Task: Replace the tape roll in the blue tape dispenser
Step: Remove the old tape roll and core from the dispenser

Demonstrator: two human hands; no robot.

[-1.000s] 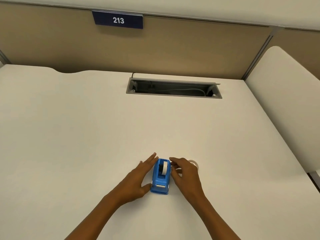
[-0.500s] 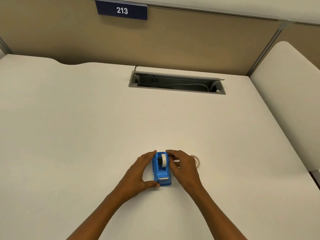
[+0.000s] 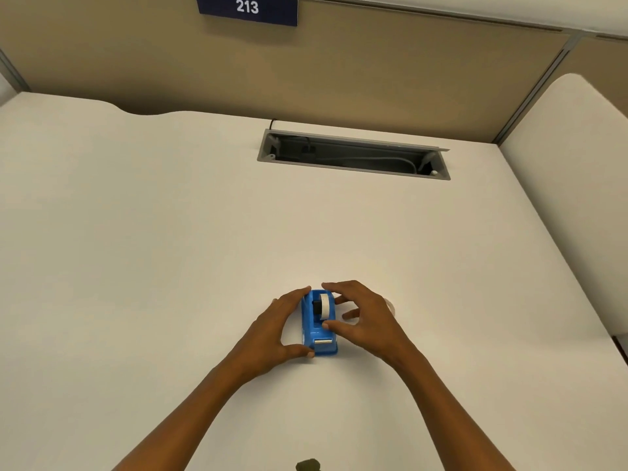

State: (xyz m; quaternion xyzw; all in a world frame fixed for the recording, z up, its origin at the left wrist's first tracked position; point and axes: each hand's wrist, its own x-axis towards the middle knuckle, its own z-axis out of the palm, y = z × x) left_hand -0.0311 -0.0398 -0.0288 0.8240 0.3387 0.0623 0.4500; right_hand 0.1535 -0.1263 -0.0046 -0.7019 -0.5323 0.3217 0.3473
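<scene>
We see the blue tape dispenser standing on the white desk, a little below and right of the frame's centre, its cutter end pointing toward the bottom edge. A white tape roll sits upright in its well at the upper end, a dark hub showing at the roll's left.

Our left hand cups the dispenser from the left: the fingers reach up along its left wall to the top corner, and the thumb curls in to touch the lower left corner near the cutter. Our right hand arches over the dispenser's right side, fingers curved; the forefinger reaches across above the roll's far end and the thumb tip rests on the blue body just below the roll. Whether the other fingers touch the roll we cannot tell.

Just right of the right hand, a sliver of a second, pale ring of tape lies flat on the desk, mostly hidden behind the hand.

In the upper middle of the frame an open grey cable tray is sunk into the desk, with cables inside. Behind it stands a tan partition, and a dark blue sign reading 213 hangs at the top edge. A small dark object pokes in at the bottom edge; we cannot make out what it is.
</scene>
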